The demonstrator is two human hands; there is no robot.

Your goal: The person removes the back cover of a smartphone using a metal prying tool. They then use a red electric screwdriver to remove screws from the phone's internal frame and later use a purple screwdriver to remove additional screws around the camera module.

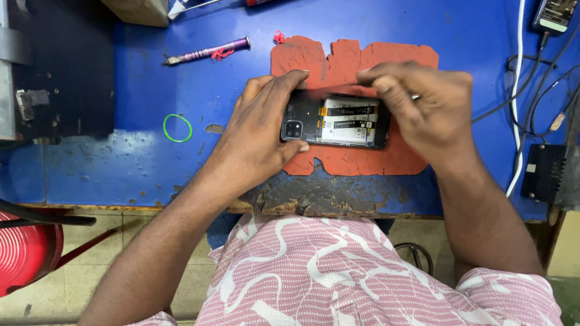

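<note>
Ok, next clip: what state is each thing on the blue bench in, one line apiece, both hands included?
Black smartphone: back cover off, battery and camera module exposed, lying on the mat.
Worn red rubber mat: flat on the bench, edges ragged.
Left hand: grip closed around the phone's camera end.
Right hand: fingertips pressed on the phone's top edge.
Purple metal screwdriver: lying loose, untouched.
Green rubber band: lying flat, unstretched.
Blue wooden bench: paint chipped along the front edge.

right hand [423, 108] motion-blurred at its fingertips, covering the opened phone's [338, 121] right end, red stool [24, 250] cut off at left
</note>
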